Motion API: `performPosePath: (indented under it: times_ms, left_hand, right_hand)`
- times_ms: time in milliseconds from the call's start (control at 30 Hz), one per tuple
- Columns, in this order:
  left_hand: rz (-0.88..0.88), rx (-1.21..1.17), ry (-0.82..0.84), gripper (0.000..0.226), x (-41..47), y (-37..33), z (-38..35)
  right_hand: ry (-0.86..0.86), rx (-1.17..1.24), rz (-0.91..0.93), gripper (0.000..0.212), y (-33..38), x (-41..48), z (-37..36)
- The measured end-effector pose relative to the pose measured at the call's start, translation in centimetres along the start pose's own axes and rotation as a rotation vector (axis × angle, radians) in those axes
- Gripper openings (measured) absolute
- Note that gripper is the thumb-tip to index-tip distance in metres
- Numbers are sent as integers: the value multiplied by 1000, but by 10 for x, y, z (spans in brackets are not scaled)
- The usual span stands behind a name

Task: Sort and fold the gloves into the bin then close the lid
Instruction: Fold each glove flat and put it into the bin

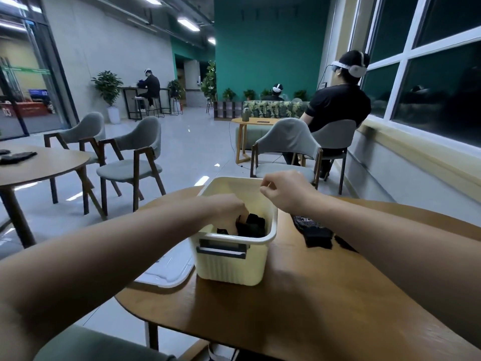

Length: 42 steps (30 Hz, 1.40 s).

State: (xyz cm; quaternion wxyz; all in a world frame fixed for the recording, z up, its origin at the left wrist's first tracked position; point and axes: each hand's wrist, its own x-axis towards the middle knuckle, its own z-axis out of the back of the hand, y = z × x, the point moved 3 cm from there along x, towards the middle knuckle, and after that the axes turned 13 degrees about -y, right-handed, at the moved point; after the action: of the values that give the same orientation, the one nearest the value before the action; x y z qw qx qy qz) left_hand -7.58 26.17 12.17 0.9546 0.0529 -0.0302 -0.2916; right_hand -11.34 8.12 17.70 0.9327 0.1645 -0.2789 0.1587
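Forearms are stretched forward from both lower corners, meeting at the bin [234,267]. At the left hand [226,208] the fingers [240,217] are turned down and sunk among the dark gloves [253,226] lying in the bin. Whether a glove is gripped or only pressed down cannot be told, since the tips are hidden. At the right hand [283,191] the fingers [265,190] are curled in toward the palm, with nothing seen in them, and the hand is held above the bin's far right rim.

Outward from there, the bin is stood uncovered on the worktop [299,308], and its lid [169,272] is laid flat just to its left, at the worktop's edge. Loose gloves [316,234] are left in a dark heap to the right of the bin, partly hidden by the right forearm.

The task is judged to be part done. Several gloves are stowed, a heap is yet to be folded and put in, and the lid is not yet on.
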Motion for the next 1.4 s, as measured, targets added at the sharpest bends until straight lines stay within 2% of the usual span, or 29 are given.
performPosePath:
  times_ms: [233,367,467,567,667,900,1233,1400]
  left_hand:
    - [35,17,77,33,2,-5,-3]
    - [46,18,30,53,4,-5,14]
    - [31,16,-8,58,7,-6,34]
    - [32,-23,-36,56,11,-9,54]
    - [39,-32,-44,44,13,-12,62]
    - [62,23,-15,23,15,-2,37]
    - [54,18,12,23,15,-8,11]
    - [84,-32,9,35,16,-10,11]
  right_hand:
    - [-22,46,-6,21,-12,-1,15]
    - [-31,45,-23,20,-26,-7,25]
    - [-15,41,-61,20,-43,-13,31]
    - [12,32,-111,17,-63,-23,34]
    - [32,22,-158,13,-80,-33,33]
    - [31,17,-179,10,-101,-46,41]
    - [45,36,-151,12,-105,-52,40]
    - [54,33,-138,11,-106,-53,37]
